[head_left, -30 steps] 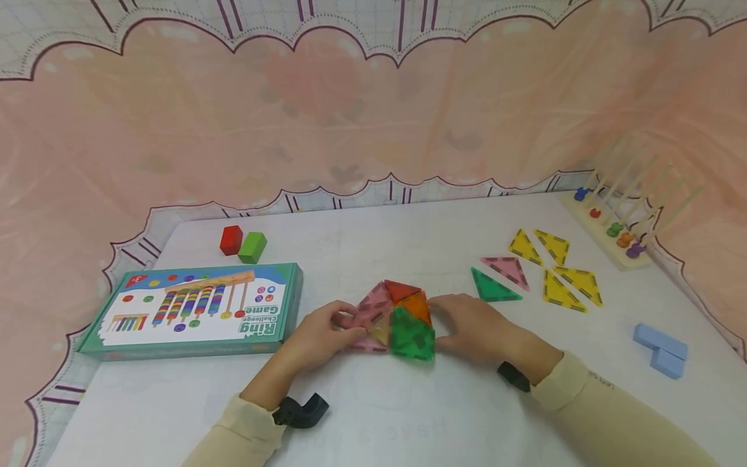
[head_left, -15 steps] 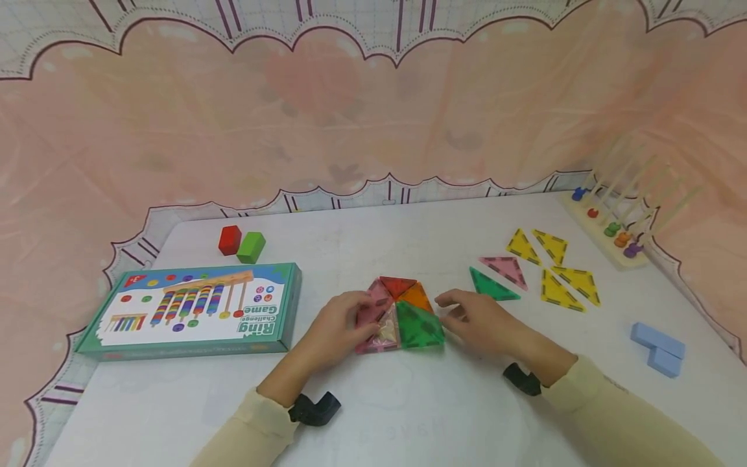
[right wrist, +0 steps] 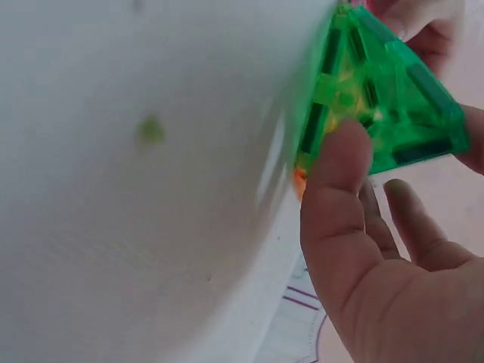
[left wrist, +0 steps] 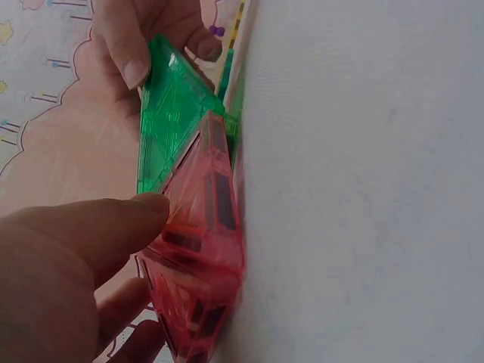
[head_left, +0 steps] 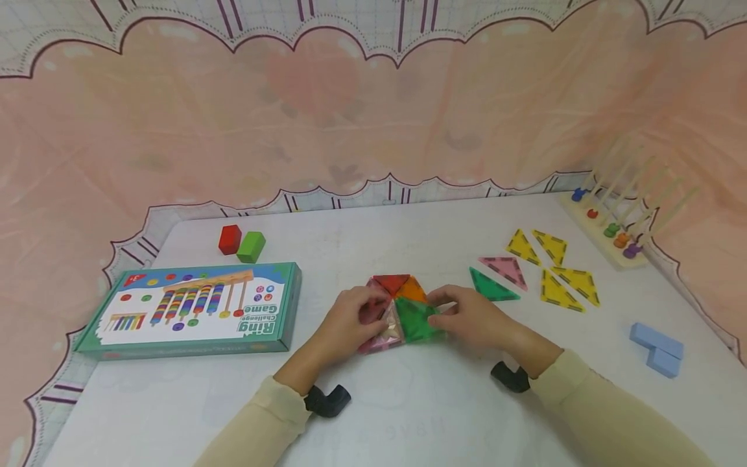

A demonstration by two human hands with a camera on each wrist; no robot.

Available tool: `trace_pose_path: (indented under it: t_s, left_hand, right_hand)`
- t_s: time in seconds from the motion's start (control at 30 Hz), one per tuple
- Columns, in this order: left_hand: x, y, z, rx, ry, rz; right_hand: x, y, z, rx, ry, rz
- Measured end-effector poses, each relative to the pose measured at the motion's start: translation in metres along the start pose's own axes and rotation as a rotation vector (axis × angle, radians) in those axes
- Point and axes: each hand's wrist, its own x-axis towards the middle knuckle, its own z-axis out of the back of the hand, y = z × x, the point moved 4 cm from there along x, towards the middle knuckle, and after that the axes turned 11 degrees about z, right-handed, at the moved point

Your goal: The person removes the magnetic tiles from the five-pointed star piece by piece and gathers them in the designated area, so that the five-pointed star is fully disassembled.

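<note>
A low faceted shape of translucent triangular magnetic tiles stands on the white table, its red tile [head_left: 390, 283] and orange tile [head_left: 411, 289] at the back. My left hand [head_left: 348, 323] grips its pink tiles [left wrist: 200, 204], thumb on one face and fingers curled behind. On the other side my right hand [head_left: 469, 318] holds the green tiles [right wrist: 408, 98] between thumb and fingers; the green side tilts up from the table. In the left wrist view, the green tile [left wrist: 175, 113] meets the pink edge. The fingers hide part of the pink side in the head view.
Loose tiles lie to the right: a green triangle [head_left: 492, 285], a pink triangle [head_left: 505, 271] and several yellow triangles [head_left: 560, 298]. Blue blocks [head_left: 659, 349], a peg rack [head_left: 607, 233], a game box [head_left: 192, 311], a red block [head_left: 230, 240] and a green block [head_left: 251, 247] stand around.
The tile shape has shifted right and turned slightly, with my left hand moving right along with it. My right hand came off the green side, then took hold of it again.
</note>
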Motion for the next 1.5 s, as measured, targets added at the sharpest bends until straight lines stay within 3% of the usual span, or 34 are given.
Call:
trace_pose_path:
  t_s: [0.27,0.63,0.93,1.1,1.3,1.5]
  left_hand:
    - [0.009,-0.001,-0.007,0.016,0.023,-0.006]
    - [0.016,-0.001,-0.013,-0.002,0.072,0.004]
    - [0.016,0.004,-0.017,0.038,0.089,0.05]
    - [0.016,0.004,-0.018,0.045,0.101,0.072]
    - [0.016,0.004,-0.015,0.054,0.103,0.088]
    - [0.014,0.004,-0.01,0.037,0.092,0.106]
  right_hand:
    - [0.009,-0.013,0.005,0.049,-0.005,-0.071]
    - [0.01,-0.019,0.005,0.166,0.015,-0.1]
    - [0.009,-0.026,0.011,0.072,0.02,-0.079]
    - [0.001,-0.024,0.02,-0.042,0.04,-0.046]
    - [-0.022,-0.026,0.05,-0.158,-0.028,-0.033]
    - [-0.051,-0.039,0.077,-0.161,-0.08,-0.057]
